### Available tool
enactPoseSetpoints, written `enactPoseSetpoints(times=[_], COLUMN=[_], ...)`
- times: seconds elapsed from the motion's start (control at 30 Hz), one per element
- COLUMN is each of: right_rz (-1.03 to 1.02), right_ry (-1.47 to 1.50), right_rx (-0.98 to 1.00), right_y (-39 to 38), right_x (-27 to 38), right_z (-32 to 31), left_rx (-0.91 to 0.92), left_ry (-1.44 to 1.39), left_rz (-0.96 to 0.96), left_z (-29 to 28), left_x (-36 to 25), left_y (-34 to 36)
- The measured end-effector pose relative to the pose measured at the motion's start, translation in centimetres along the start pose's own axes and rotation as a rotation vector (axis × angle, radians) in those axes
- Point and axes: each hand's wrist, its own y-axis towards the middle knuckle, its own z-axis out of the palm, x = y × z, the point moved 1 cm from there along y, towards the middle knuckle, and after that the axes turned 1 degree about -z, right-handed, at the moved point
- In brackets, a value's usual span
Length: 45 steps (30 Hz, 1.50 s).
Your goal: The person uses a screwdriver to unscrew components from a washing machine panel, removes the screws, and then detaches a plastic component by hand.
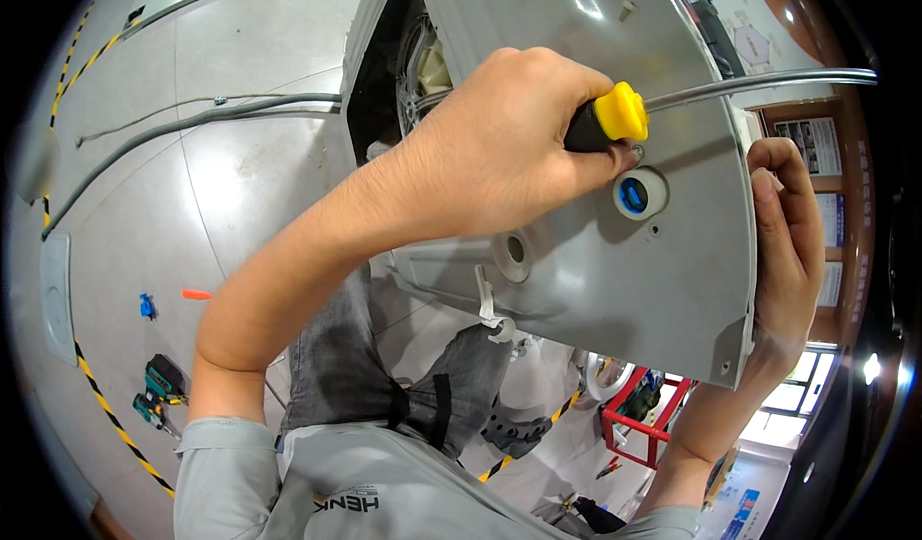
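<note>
The left forearm (317, 237) rises from a sharply bent elbow and slants up and across, bringing the left hand (509, 141) over the grey door panel (696, 281). Its back is turned up, the wrist nearly straight, and the fingers close around the black part of a yellow-and-black handle (624, 112), the thumb lying along the lower side. This handle sits over the upper part of the panel, above a white ring with a blue insert (642, 194). A long grey rod (768, 83) runs from beside the yellow part past the panel's right edge; whether the two join is unclear. The right hand (792, 237) is raised upright beside that edge, fingers bent inward toward the thumb; whether it grasps anything cannot be told.
</note>
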Motion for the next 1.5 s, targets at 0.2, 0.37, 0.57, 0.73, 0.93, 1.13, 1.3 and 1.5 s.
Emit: enactPoseSetpoints(times=[0.2,0.37,0.57,0.73,0.93,1.13,1.3,1.5], right_rz=[-0.031,0.006,-0.002,0.007,0.009,-0.02,-0.013,-0.023], right_ry=[0.02,0.082,0.15,0.157,0.166,0.143,0.132,0.034], right_rx=[0.047,0.067,0.086,0.072,0.079,0.06,0.088,0.112], right_y=[0.2,0.0,0.2,0.2,0.2,0.2,0.3,0.2], right_x=[0.0,0.3,0.4,0.6,0.8,0.9,0.7,0.6], right_z=[-0.1,-0.3,-0.1,0.1,0.3,0.4,0.3,-0.2], left_rx=[-0.01,-0.059,-0.17,-0.195,-0.177,-0.236,-0.174,-0.06], left_ry=[-0.095,-0.082,0.128,-0.018,-0.14,-0.226,0.034,0.364], left_rz=[-0.068,-0.046,0.167,0.059,-0.053,-0.008,-0.211,-0.317], left_z=[0.0,0.6,1.2,1.6,2.0,1.8,-2.1,-7.0], left_x=[-0.1,0.0,0.1,0.0,-0.3,0.3,0.6,-0.5], left_y=[0.3,-0.3,-1.0,-1.4,-1.4,-2.2,-6.4,-12.1])
